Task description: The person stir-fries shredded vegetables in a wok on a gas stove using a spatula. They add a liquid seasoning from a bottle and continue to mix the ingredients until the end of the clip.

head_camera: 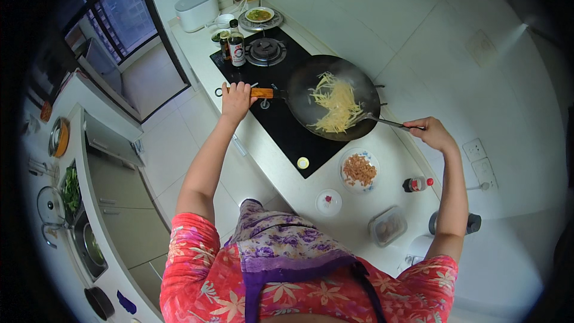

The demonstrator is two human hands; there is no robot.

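My left hand [236, 101] grips the wooden handle [262, 93] of a dark wok [301, 110], which sits on the right side of a black gas hob [278, 128]. Pale yellow shreds, perhaps potato [336, 103], lie heaped in the wok, with faint steam around them. From the right, my right hand [429, 133] holds the dark handle of a metal spatula [385, 121]. The spatula's blade rests at the edge of the shreds and is partly hidden by them.
A plate of diced pinkish meat [358, 169], a small white dish [328, 202], a lidded plastic container [388, 226] and a red-capped bottle [417, 184] stand on the near counter. Sauce bottles [236, 47] stand beside the far burner [265, 51]. Behind it is a plated dish [259, 15].
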